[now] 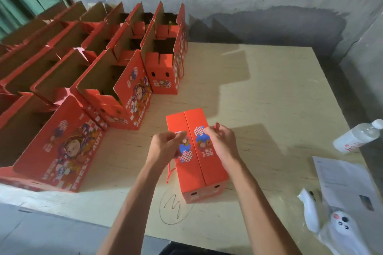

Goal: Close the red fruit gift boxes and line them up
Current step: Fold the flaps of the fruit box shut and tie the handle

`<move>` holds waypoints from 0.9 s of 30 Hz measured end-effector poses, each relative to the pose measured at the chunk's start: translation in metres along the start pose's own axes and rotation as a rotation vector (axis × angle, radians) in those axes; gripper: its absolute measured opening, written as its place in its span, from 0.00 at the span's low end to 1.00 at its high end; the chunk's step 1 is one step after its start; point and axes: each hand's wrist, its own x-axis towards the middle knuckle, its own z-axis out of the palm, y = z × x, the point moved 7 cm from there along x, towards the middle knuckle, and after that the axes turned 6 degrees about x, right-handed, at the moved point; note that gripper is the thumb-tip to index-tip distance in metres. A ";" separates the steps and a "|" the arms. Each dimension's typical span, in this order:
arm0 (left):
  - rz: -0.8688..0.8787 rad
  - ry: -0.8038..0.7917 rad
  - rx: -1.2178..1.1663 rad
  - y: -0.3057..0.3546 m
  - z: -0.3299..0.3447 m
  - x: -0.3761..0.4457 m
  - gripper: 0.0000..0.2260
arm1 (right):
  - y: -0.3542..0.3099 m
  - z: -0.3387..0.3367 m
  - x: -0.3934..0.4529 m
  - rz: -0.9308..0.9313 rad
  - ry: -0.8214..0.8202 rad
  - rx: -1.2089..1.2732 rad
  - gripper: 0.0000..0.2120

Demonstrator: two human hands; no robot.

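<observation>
Head view: I see the closed box standing apart, right of the open boxes. The left hand and right hand each pinch a cord handle beside its top seam. I judge it light, stiff cardboard; grip the side walls.

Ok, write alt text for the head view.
Two hands, left and right, pinch red cord handles over a closed red box on a pale table. Rows of open boxes stand left; a bottle lies right.
</observation>
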 end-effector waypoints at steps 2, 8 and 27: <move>0.184 0.030 0.001 0.043 -0.006 -0.008 0.16 | -0.028 0.030 -0.007 -0.093 -0.144 0.008 0.13; 0.473 0.154 0.303 0.082 -0.026 -0.007 0.17 | -0.044 0.075 -0.014 -0.005 -0.317 -0.082 0.27; 0.615 0.279 0.212 0.145 0.002 0.036 0.15 | -0.103 0.023 0.039 -0.271 0.027 0.103 0.20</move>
